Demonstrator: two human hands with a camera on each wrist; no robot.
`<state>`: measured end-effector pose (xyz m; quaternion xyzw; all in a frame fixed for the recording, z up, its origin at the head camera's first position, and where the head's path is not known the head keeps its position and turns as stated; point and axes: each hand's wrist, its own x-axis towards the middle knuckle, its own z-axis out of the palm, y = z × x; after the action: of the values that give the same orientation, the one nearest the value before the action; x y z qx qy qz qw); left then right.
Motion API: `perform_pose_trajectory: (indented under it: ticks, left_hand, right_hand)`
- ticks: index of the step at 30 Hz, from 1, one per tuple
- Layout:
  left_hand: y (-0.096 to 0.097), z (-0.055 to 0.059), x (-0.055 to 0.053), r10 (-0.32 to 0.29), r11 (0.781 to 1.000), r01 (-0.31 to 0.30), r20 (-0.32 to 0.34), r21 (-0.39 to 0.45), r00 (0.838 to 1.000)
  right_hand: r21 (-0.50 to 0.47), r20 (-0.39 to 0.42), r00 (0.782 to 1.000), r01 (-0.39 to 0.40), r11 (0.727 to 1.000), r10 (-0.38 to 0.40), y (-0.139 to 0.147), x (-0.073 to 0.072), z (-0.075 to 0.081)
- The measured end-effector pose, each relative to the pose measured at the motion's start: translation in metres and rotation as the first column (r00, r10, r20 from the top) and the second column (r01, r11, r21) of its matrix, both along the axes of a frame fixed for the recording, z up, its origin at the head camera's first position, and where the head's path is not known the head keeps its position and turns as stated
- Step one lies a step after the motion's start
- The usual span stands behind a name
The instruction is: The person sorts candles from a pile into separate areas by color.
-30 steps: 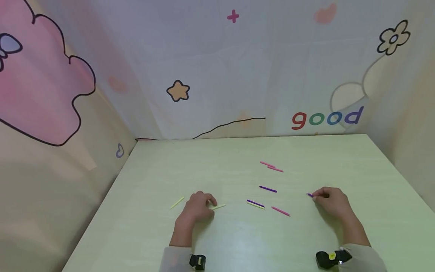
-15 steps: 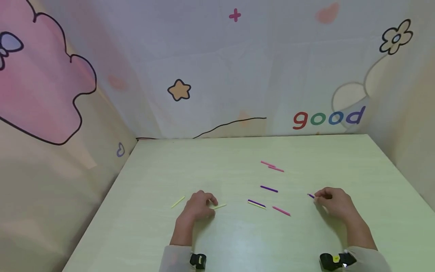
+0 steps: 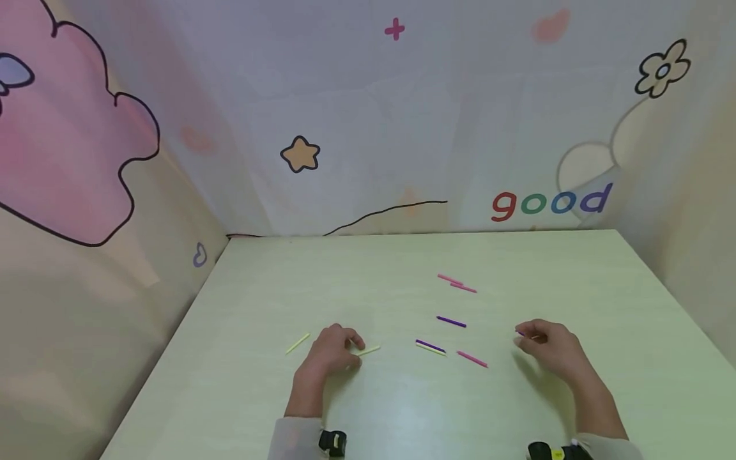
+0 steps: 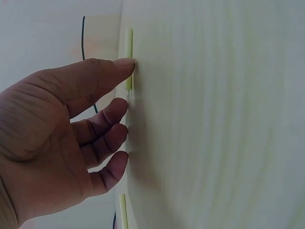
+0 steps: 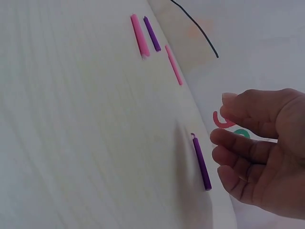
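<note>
My left hand [image 3: 336,350] pinches a thin yellow candle [image 3: 370,351] at the table between thumb and index finger; in the left wrist view the thumb crosses this candle [image 4: 128,40], and the index finger is hidden. A second yellow candle [image 3: 298,344] lies to its left. My right hand [image 3: 549,345] has its fingers loosely bent with thumb and index apart, holding nothing. Beside it in the right wrist view, a purple candle [image 5: 201,163] lies on the table, apart from the fingers. In the head view the hand mostly hides that candle.
Between the hands lie a purple candle [image 3: 430,345] beside a yellow one [image 3: 431,349], a pink candle [image 3: 473,359] and another purple candle [image 3: 451,321]. Two pink candles [image 3: 463,287] lie farther back. A printed cloth wall [image 3: 368,128] borders the pale table [image 3: 276,275] behind.
The right thumb and fingers, earlier pinching the purple candle, have spread and let it go on the table. The left hand stays in place with its yellow candle.
</note>
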<state>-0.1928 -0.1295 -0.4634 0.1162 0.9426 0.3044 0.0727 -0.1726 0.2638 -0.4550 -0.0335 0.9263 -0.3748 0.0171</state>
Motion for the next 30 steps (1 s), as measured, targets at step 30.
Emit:
perform_pose_trajectory:
  ticks: [30]
  left_hand:
    - [0.003,-0.002,-0.001,0.023,0.999,-0.025,0.057,0.040,0.998]
  right_hand:
    - [-0.086,0.050,0.980,-0.189,0.978,0.194,-0.060,-0.002,-0.013]
